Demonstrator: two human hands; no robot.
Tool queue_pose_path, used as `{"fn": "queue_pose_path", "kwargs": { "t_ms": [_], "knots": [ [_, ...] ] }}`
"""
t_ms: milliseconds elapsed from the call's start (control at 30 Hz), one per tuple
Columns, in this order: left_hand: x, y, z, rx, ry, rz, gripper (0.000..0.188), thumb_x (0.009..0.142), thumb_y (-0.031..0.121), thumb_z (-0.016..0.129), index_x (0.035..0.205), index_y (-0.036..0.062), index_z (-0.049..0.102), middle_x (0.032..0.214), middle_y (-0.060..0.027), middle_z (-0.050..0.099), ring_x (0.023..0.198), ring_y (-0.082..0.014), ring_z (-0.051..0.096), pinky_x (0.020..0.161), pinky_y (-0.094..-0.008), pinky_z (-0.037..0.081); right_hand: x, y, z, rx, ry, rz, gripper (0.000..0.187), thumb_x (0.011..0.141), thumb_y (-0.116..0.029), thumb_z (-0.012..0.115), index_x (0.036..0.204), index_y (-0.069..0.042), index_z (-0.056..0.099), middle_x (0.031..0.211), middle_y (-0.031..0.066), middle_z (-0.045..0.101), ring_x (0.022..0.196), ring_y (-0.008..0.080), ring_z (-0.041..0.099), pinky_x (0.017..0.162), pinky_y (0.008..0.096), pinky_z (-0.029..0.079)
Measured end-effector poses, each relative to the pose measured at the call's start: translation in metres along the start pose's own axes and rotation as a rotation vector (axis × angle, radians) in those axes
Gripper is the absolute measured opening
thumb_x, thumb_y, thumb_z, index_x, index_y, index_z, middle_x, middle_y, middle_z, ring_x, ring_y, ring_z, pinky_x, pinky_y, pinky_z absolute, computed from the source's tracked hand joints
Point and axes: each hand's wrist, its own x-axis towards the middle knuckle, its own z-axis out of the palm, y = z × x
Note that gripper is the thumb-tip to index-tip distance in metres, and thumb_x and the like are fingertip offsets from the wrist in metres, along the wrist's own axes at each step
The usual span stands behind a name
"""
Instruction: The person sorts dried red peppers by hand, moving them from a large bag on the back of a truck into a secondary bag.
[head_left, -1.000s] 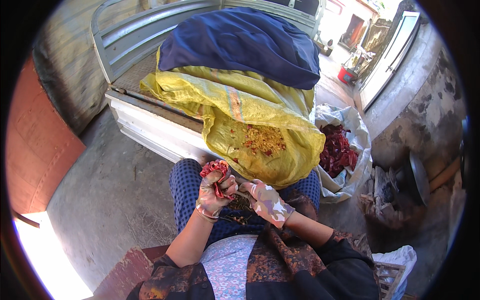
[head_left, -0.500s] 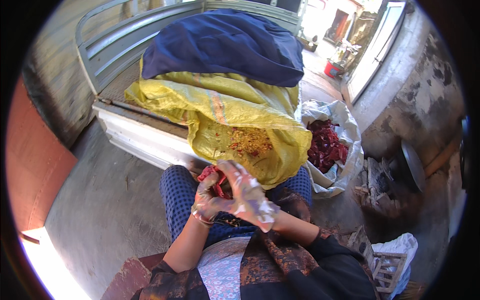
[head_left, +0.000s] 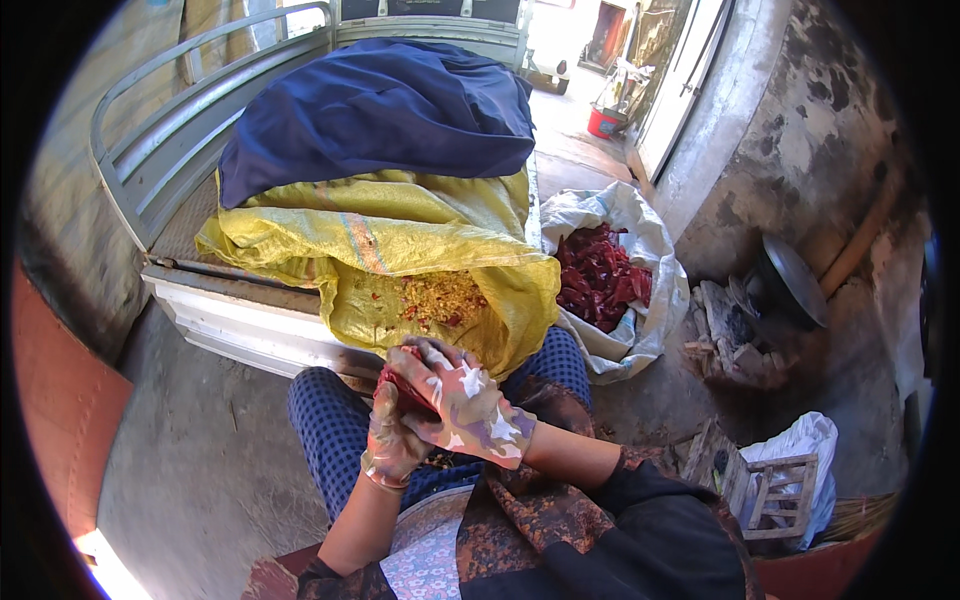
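Observation:
Both my hands wear stained, patchy gloves and meet above my lap. My left hand [head_left: 396,440] is closed round the lower side of a dried red chili pepper [head_left: 404,392]. From the other side my right hand [head_left: 465,405] closes over it, hiding much of it; whether there is one pod or several I cannot tell. Just beyond my hands a yellow woven sack [head_left: 300,232] hangs over the edge of a truck bed. A heap of yellow chili seeds [head_left: 447,298] with red bits lies in its fold.
Right of my knees stands a white sack [head_left: 655,330] filled with red chili husks [head_left: 600,275]. A dark blue cloth [head_left: 380,120] covers the load on the metal truck bed [head_left: 240,325]. Further right are a round dark lid [head_left: 795,280], a wooden crate [head_left: 785,500] and a stained wall [head_left: 790,150].
My right hand has closed further over the red chili, its fingers now curled across the top. The whole view has shifted, so the surroundings sit further left.

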Motion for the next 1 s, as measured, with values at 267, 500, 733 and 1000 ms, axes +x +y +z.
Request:
{"fn": "queue_pose_path", "kwargs": {
  "t_ms": [267, 500, 733, 1000],
  "knots": [
    [-0.013, -0.005, 0.013, -0.098, 0.115, -0.215, 0.079, 0.081, 0.048, 0.065, 0.142, 0.0131, 0.03, 0.137, -0.0086, 0.039, 0.128, -0.0254, 0.037, 0.109, -0.0427, 0.028, -0.013, -0.001, -0.023, -0.027, 0.046, 0.051, 0.079, 0.062, -0.023, 0.073, 0.135, -0.013, 0.043, 0.122, 0.0162, 0.053, 0.109, 0.034, 0.054, 0.097, 0.0459, 0.036],
    [-0.011, -0.005, -0.003, -0.02, 0.067, -0.576, 0.086, 0.077, 0.03, 0.072, 0.145, 0.0164, 0.021, 0.141, -0.0128, 0.031, 0.128, -0.0275, 0.037, 0.107, -0.0397, 0.028, -0.016, 0.043, -0.052, 0.24, 0.427, -0.009, 0.064, 0.067, -0.006, 0.066, 0.129, -0.009, 0.048, 0.113, 0.0165, 0.058, 0.105, 0.0317, 0.058, 0.089, 0.0397, 0.048],
    [-0.006, -0.017, 0.003, -0.039, 0.099, -0.487, 0.09, 0.077, 0.023, 0.071, 0.147, 0.0176, 0.015, 0.141, -0.0202, 0.03, 0.129, -0.0327, 0.035, 0.104, -0.0415, 0.032, -0.014, 0.166, -0.131, -0.042, 0.793, 0.461, 0.056, 0.08, -0.015, 0.061, 0.133, -0.005, 0.043, 0.112, 0.019, 0.06, 0.096, 0.0315, 0.062, 0.087, 0.0404, 0.048],
    [-0.011, -0.005, -0.02, -0.12, 0.139, -0.44, 0.072, 0.084, 0.023, 0.065, 0.142, 0.0113, 0.025, 0.134, -0.0202, 0.041, 0.124, -0.0339, 0.042, 0.102, -0.0432, 0.036, -0.045, 0.255, -0.105, 0.046, 0.563, 0.498, 0.028, 0.086, -0.022, 0.06, 0.108, -0.005, 0.064, 0.086, 0.0109, 0.067, 0.071, 0.0238, 0.064, 0.062, 0.0334, 0.05]
  ]
}}
